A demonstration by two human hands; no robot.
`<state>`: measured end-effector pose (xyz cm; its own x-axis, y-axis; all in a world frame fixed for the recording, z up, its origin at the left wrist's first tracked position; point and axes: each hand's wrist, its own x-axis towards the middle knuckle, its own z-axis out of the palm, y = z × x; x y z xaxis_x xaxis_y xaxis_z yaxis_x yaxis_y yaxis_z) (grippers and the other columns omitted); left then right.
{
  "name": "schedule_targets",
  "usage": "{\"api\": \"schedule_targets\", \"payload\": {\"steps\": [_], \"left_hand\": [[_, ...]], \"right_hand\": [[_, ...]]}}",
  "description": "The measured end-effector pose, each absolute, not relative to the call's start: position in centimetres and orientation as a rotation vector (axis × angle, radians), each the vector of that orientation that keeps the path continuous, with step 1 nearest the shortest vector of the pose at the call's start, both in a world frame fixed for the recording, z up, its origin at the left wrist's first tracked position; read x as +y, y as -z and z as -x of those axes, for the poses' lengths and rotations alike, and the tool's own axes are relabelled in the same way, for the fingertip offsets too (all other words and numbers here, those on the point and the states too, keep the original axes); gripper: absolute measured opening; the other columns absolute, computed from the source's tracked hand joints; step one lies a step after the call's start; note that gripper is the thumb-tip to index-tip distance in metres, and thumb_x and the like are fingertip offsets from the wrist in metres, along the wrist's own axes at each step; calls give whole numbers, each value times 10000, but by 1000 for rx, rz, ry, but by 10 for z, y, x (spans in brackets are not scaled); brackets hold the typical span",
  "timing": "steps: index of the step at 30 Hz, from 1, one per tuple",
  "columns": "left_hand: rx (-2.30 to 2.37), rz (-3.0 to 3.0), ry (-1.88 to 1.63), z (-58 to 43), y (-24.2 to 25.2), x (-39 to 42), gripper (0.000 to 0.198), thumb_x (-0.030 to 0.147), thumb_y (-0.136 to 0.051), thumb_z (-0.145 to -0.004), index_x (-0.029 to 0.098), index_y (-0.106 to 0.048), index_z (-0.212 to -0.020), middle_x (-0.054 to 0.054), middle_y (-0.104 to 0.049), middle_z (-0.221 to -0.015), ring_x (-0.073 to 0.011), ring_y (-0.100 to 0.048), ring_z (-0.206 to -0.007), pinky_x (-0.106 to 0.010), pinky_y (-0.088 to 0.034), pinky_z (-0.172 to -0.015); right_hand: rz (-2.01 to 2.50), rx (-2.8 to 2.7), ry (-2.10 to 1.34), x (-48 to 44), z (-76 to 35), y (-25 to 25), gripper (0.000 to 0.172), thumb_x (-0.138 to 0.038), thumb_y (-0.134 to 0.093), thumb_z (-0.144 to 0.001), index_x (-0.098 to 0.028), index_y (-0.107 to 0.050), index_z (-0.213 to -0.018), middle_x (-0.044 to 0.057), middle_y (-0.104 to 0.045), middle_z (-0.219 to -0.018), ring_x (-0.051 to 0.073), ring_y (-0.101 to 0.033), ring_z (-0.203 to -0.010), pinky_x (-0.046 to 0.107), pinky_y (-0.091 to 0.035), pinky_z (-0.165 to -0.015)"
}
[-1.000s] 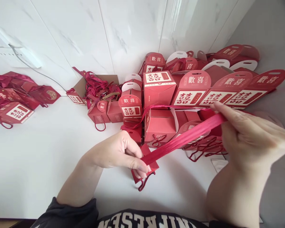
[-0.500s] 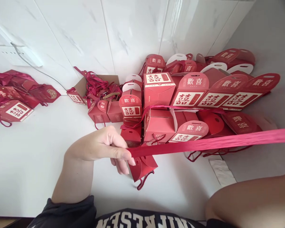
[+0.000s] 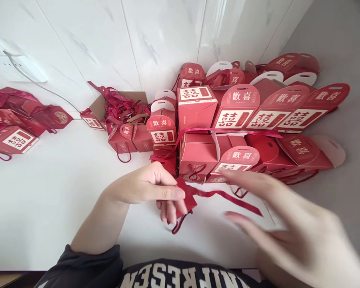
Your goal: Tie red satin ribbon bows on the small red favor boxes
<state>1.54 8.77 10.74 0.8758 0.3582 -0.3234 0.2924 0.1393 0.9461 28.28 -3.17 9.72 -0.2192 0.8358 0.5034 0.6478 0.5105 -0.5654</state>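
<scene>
My left hand (image 3: 159,192) pinches a dark red ribbon (image 3: 222,195) between thumb and fingers. The ribbon's loose end hangs off to the right, curling, and stops short of my right hand (image 3: 291,224). That hand is blurred by motion, its thumb and fingers spread apart with nothing between them. Just behind my left hand, and partly hidden by it, lies a small red gift box (image 3: 190,202) with a twisted cord handle (image 3: 181,222). Another ribbon (image 3: 231,131) stretches across the stacked boxes.
Red gift boxes (image 3: 237,106) with printed characters are stacked against the tiled wall (image 3: 168,40). A carton (image 3: 102,106) full of tangled ribbons stands left of them. More red boxes (image 3: 19,140) lie at far left, below a power strip (image 3: 18,68) on the white tabletop (image 3: 48,200).
The ribbon was stretched taut to the right edge; now its right end is loose and drooping. My right hand has come into view, open. My left hand has shifted slightly right.
</scene>
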Motion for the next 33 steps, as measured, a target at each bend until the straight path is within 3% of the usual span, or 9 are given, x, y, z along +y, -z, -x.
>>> {"api": "schedule_targets", "payload": {"steps": [2,5,7,10,14,22,26,30,33], "left_hand": [[501,-1429,-91,-19,-103,86,276,369,-630,-907,159,-802,-958,-137,-782,-798,-174,-717,-559,-228,-567,-516],[482,-1384,-352,-20,-97,87,369,460,-616,-902,147,-794,-984,-145,-780,-795,-188,-721,-571,-227,-549,-485],[554,-1297,-627,-20,-95,89,372,489,-632,-884,165,-793,-971,-126,-786,-821,-190,-739,-624,-198,-536,-476],[745,-1169,-967,-24,-95,91,324,476,-643,-882,192,-783,-953,-105,-785,-977,-210,-764,-831,-193,-583,-602],[937,-1180,-1236,-30,-98,92,342,482,-657,-870,173,-770,-961,-108,-783,-980,-254,-747,-959,-264,-613,-742],[973,-1418,-1756,-16,-104,107,158,255,-664,-900,156,-788,-892,-12,-787,-857,-180,-760,-842,-207,-596,-622],[893,-1556,-1929,-4,-99,126,193,123,-598,-925,170,-783,-893,69,-779,-878,-161,-731,-970,-241,-603,-784],[1086,-1708,-2023,8,-92,143,202,155,-567,-949,139,-764,-993,70,-777,-922,-162,-726,-989,-286,-593,-899],[1200,-1854,-2105,16,-87,155,225,219,-563,-966,91,-747,-989,2,-780,-974,-164,-737,-956,-319,-609,-913]], "right_hand": [[1128,-2058,-590,-12,-248,-92,578,-303,-658,-897,-299,-482,-1448,59,-639,-1330,289,-667,-1120,406,-572,-964],[945,-1824,-1173,15,-229,-75,297,-305,-532,-990,-223,-666,-1243,57,-762,-1015,202,-738,-876,326,-611,-801],[804,-1573,-1526,26,-232,-62,277,-332,-564,-978,-142,-733,-1089,82,-779,-912,196,-750,-797,337,-623,-763],[717,-1303,-1782,33,-240,-49,274,-323,-656,-925,-110,-742,-1074,113,-786,-931,203,-760,-756,380,-640,-750],[719,-1202,-1879,31,-242,-44,231,-297,-706,-890,-114,-766,-1017,100,-792,-889,194,-763,-731,365,-653,-733],[677,-1186,-1975,22,-245,-34,175,-260,-757,-843,-120,-777,-946,93,-791,-823,188,-764,-672,299,-643,-646],[690,-1255,-2017,21,-247,-34,198,-268,-750,-847,-96,-770,-944,105,-783,-799,186,-757,-655,280,-626,-610],[654,-1322,-2010,18,-251,-34,160,-244,-723,-869,-100,-773,-918,101,-777,-793,160,-746,-651,259,-614,-645],[739,-1320,-1970,13,-262,-27,175,-265,-730,-863,-97,-765,-902,93,-761,-745,149,-724,-611,243,-597,-609]]}}
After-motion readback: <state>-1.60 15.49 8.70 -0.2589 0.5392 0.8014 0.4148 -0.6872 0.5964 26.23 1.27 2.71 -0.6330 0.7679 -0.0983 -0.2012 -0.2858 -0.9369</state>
